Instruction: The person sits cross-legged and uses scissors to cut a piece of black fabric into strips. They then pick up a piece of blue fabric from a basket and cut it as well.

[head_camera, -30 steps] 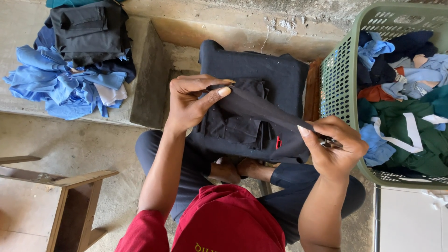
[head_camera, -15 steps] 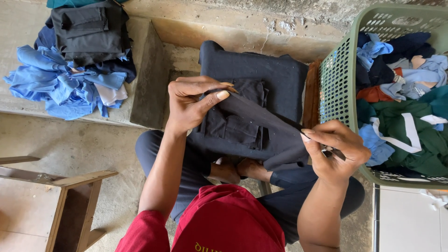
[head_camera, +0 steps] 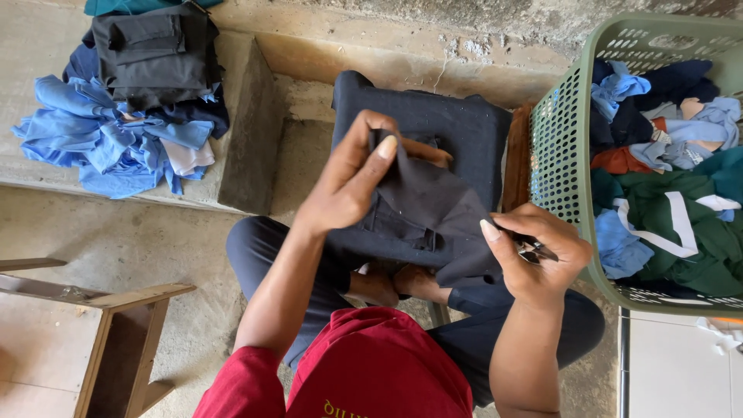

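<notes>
Head view, looking straight down on a seated person. Largest item: the concrete floor, with a raised concrete ledge across the upper frame. At right stands a green plastic laundry basket, filled with mixed garments in blue, green, navy and red. At upper left of the frame lies a heap of blue cloth with a folded black garment on top. A wooden stool frame occupies the lower left corner.

At centre, a dark padded stool carries the work piece: a dark navy garment, draped over the stool and the person's lap, just left of the basket.

Left hand: fingers closed, pinching a raised fold of the navy garment between thumb and forefinger. Right hand: fingers closed around a small metal tool, probably thread snips, though its blades are too small to make out; the thumb also presses the lower edge of the same fold. The cloth runs taut between the two hands.

Assessment: the work appears to be trimming or unpicking at a seam. To do it well, the left pinch should keep the fold tensioned and lifted clear of the layers beneath, the tool tip should engage thread only, and fingertips should stay behind the cutting edge.
</notes>
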